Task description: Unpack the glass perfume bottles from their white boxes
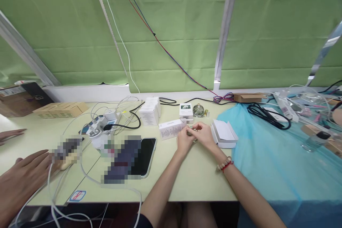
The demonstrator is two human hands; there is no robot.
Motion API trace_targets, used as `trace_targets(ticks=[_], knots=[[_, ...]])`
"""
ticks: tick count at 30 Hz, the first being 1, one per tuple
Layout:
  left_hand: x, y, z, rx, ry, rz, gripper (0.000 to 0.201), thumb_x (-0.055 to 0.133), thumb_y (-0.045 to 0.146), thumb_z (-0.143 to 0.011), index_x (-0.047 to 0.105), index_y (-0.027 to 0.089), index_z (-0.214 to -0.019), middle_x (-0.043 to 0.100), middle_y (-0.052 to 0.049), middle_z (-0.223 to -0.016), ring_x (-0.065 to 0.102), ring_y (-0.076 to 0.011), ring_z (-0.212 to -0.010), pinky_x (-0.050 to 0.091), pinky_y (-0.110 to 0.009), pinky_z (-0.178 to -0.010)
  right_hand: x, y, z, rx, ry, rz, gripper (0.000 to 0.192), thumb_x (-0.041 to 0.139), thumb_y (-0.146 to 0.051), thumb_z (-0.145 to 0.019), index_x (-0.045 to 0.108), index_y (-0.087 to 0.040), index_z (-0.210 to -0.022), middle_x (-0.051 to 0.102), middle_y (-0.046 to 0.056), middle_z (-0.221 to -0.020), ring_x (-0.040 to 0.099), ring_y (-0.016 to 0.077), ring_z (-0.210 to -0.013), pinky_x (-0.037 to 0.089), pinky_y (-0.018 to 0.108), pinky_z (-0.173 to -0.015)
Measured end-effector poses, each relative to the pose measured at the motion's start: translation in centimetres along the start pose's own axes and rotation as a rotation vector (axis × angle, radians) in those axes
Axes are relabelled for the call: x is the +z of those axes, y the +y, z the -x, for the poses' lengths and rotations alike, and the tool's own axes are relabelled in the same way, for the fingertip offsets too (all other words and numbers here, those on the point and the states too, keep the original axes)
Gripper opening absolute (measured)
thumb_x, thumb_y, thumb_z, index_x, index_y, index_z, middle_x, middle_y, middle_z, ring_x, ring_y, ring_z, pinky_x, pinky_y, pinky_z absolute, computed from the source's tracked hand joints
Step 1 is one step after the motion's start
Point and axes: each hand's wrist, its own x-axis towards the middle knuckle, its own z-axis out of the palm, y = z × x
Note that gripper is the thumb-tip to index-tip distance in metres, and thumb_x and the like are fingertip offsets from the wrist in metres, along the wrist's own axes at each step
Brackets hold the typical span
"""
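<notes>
A pale green surface (pixel 197 178) stretches in front of me, with a green fabric blind (pixel 171 35) hanging behind its far edge and a light blue cloth (pixel 267 164) covering its right end. On the cloth toward the far right corner lies a coiled black cable (pixel 267 115). Near the left edge another person's hand (pixel 24 178) rests flat, fingers spread, beside loose white cables (pixel 80 174). Left of my hands a black smartphone in a pale case (pixel 145 156) lies face up. Toward the far edge stands a stack of small white cartons (pixel 150 111), and just left of my hands a long white printed box (pixel 172 128) lies on its side. Just right of them sits an opened white box with its flap up (pixel 223 134). Beyond my hands, nearer the far edge, a round clear glass bottle (pixel 198 110) stands beside a small white box with a dark picture (pixel 186 109). My left hand (pixel 184 140) and right hand (pixel 204 134) meet at the middle of the surface, fingers curled closed together around a small object (pixel 192 132); it is too hidden for me to tell what it is.
</notes>
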Motion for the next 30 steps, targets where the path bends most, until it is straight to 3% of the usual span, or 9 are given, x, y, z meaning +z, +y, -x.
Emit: trace_targets(ticks=[5, 7, 11, 15, 23, 27, 30], knots=[[0.0, 0.0, 0.0, 0.037, 0.006, 0.066, 0.027, 0.06, 0.034, -0.07, 0.064, 0.023, -0.094, 0.069, -0.001, -0.077, 0.06, -0.0164, -0.069, 0.038, -0.023, -0.059, -0.1, 0.2, 0.0, -0.099, -0.144, -0.091, 0.022, 0.062, -0.037, -0.072, 0.067, -0.017, -0.08, 0.065, 0.007, -0.086, 0.062, 0.0165, -0.076, 0.052, 0.03, -0.067], [0.0, 0.1, 0.0, 0.018, -0.003, 0.034, 0.025, 0.062, 0.035, -0.068, 0.064, 0.021, -0.089, 0.068, -0.002, -0.074, 0.061, -0.0178, -0.068, 0.038, -0.024, -0.058, 0.1, 0.1, 0.1, -0.049, -0.084, -0.085, 0.028, 0.065, -0.037, -0.069, 0.066, -0.016, -0.087, 0.064, 0.006, -0.084, 0.061, 0.0156, -0.07, 0.052, 0.028, -0.062], [0.0, 0.2, 0.0, -0.002, 0.0, 0.04, 0.02, 0.063, 0.03, -0.065, 0.064, 0.019, -0.081, 0.069, -0.004, -0.076, 0.062, -0.019, -0.071, 0.04, -0.024, -0.058, 0.5, -0.1, 0.3, -0.039, 0.026, -0.066, 0.023, 0.069, -0.039, -0.066, 0.066, -0.017, -0.073, 0.063, 0.006, -0.078, 0.06, 0.0156, -0.064, 0.052, 0.03, -0.061], [0.1, 0.2, -0.1, 0.054, 0.009, 0.124, 0.019, 0.057, 0.023, -0.068, 0.065, 0.018, -0.084, 0.07, -0.004, -0.081, 0.062, -0.0172, -0.073, 0.042, -0.025, -0.063, 0.6, -0.1, 0.6, -0.151, -0.008, -0.02, 0.017, 0.059, -0.032, -0.076, 0.069, -0.019, -0.076, 0.066, 0.007, -0.081, 0.062, 0.0186, -0.074, 0.051, 0.033, -0.069], [0.1, 0.1, 0.0, 0.076, 0.009, 0.149, 0.024, 0.055, 0.023, -0.068, 0.065, 0.018, -0.089, 0.069, -0.003, -0.079, 0.06, -0.0157, -0.07, 0.043, -0.024, -0.064, 0.6, 0.4, 0.7, -0.223, -0.085, 0.018, 0.02, 0.048, -0.025, -0.084, 0.067, -0.018, -0.083, 0.067, 0.006, -0.087, 0.061, 0.0171, -0.08, 0.048, 0.032, -0.077], [0.1, 0.1, 0.0, 0.04, 0.03, 0.125, 0.028, 0.057, 0.03, -0.068, 0.064, 0.019, -0.093, 0.068, -0.002, -0.078, 0.058, -0.0159, -0.07, 0.039, -0.024, -0.06, -0.2, 0.3, 0.2, -0.195, -0.2, -0.068, 0.021, 0.048, -0.026, -0.085, 0.067, -0.019, -0.087, 0.064, 0.006, -0.092, 0.06, 0.0162, -0.086, 0.049, 0.032, -0.081], [0.1, 0.0, -0.1, 0.01, 0.028, 0.079, 0.024, 0.06, 0.035, -0.065, 0.063, 0.019, -0.083, 0.063, 0.001, -0.067, 0.054, -0.0142, -0.063, 0.034, -0.023, -0.055, -0.9, 0.2, -0.3, -0.125, -0.227, -0.152, 0.029, 0.058, -0.029, -0.079, 0.064, -0.02, -0.105, 0.062, 0.005, -0.094, 0.061, 0.0155, -0.087, 0.05, 0.032, -0.083]])
